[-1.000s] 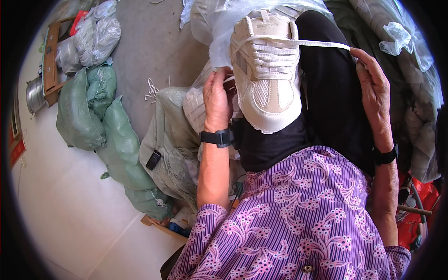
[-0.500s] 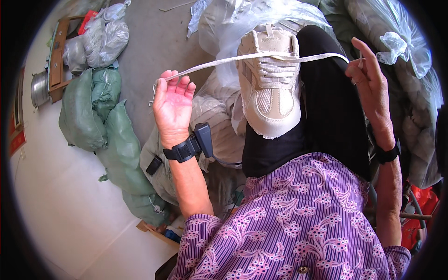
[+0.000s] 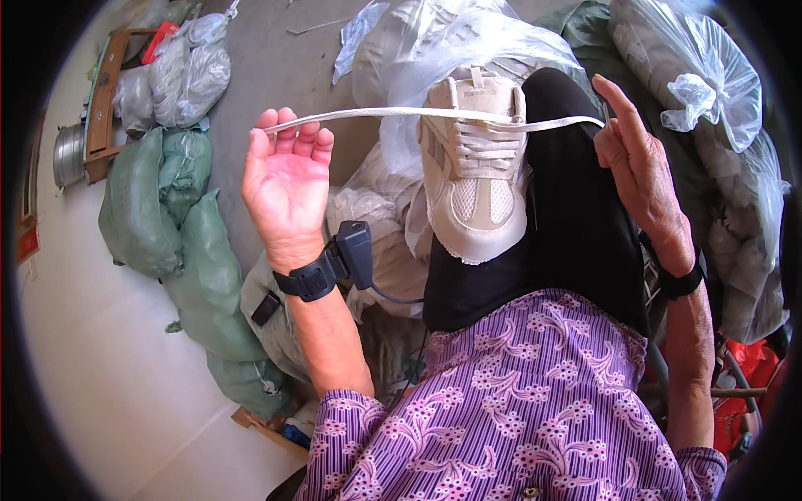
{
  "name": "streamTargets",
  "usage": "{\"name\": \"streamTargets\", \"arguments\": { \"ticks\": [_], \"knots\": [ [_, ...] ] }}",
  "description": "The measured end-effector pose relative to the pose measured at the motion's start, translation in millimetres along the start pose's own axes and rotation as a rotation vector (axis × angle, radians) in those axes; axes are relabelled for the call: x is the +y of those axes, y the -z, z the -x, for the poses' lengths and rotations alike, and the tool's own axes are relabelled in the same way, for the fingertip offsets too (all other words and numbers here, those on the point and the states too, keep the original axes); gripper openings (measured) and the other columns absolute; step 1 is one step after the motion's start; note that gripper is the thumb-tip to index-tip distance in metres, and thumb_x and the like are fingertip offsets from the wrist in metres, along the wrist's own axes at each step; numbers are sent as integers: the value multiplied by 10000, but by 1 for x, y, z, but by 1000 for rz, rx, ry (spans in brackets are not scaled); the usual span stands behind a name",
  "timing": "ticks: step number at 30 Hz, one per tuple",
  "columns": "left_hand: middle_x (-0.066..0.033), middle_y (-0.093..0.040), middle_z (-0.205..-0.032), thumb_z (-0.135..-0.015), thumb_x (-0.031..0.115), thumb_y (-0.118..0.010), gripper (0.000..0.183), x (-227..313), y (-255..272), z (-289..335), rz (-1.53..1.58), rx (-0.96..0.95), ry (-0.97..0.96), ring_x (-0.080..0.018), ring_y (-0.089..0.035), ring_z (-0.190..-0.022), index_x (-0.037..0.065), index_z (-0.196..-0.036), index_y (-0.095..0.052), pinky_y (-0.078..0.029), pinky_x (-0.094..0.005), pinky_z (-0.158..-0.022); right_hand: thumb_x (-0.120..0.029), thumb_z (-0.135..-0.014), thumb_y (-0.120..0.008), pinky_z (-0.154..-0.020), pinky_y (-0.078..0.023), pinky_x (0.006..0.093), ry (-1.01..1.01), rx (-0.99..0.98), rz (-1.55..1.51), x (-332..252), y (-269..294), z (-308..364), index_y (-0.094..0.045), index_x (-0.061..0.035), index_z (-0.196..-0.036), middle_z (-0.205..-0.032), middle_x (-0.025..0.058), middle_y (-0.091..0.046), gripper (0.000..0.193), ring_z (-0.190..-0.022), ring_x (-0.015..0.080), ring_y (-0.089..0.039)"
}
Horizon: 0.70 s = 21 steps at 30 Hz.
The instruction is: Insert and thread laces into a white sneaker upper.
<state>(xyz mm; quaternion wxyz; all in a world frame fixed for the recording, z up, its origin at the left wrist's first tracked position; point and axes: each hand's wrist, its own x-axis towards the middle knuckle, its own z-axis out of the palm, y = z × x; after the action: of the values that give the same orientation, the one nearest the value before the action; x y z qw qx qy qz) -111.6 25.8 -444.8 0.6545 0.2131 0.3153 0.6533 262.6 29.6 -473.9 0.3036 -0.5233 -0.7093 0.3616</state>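
Observation:
A beige lace-up sneaker [image 3: 478, 192] rests on my black-trousered lap, its toe toward me. The pale shoelace [image 3: 368, 112] stretches out to both sides from near the top of the lacing. My left hand [image 3: 288, 179] is palm up on the left, pinching one lace end between thumb and forefinger. On the right, my right hand [image 3: 639, 167] pinches the other lace end, its index finger pointing up. The lower rows of lace lie crossed over the tongue.
Clear plastic bags of shoes [image 3: 468, 33] lie just beyond my knees, with another bag [image 3: 693, 67] at the far right. Green sacks [image 3: 209, 275] line the left by a pale wall. A strapped black device [image 3: 355, 250] with a cable sits at my left wrist.
My left hand has moved a little left and my right hand slightly left and down. The lace looks straighter on the left side. Both hands keep hold of it.

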Motion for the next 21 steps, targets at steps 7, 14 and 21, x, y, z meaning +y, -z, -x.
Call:
{"name": "streamTargets", "arguments": {
  "ticks": [7,14,21],
  "knots": [
    [-130,-618,-1088,-920,187,-537,228,12,-6,3,45,-14,-40,-310,-543,-1039,28,-1067,-609,-412,-481,-946,-59,-877,-545,-606,-469,360,-22,-134,37,2,3,0,-557,-23,-1125,-708,152,-588,251,-629,287,-597],
    [-86,-629,-1048,-937,216,-517,216,7,-8,4,-20,20,-21,-288,-561,-1004,44,-1028,-611,-441,-459,-916,-33,-843,-540,-544,-449,259,251,-117,-319,-92,20,-1,-605,41,-1028,-831,107,-652,211,-556,116,-551],
    [-65,-636,-1004,-943,243,-515,208,-4,-21,4,-5,107,-2,-255,-583,-919,78,-1034,-601,-473,-443,-841,-336,-986,-411,-539,-410,240,351,-90,-629,-131,46,-20,-557,46,-1059,-675,25,-586,416,-497,56,-491]
  ]
}}
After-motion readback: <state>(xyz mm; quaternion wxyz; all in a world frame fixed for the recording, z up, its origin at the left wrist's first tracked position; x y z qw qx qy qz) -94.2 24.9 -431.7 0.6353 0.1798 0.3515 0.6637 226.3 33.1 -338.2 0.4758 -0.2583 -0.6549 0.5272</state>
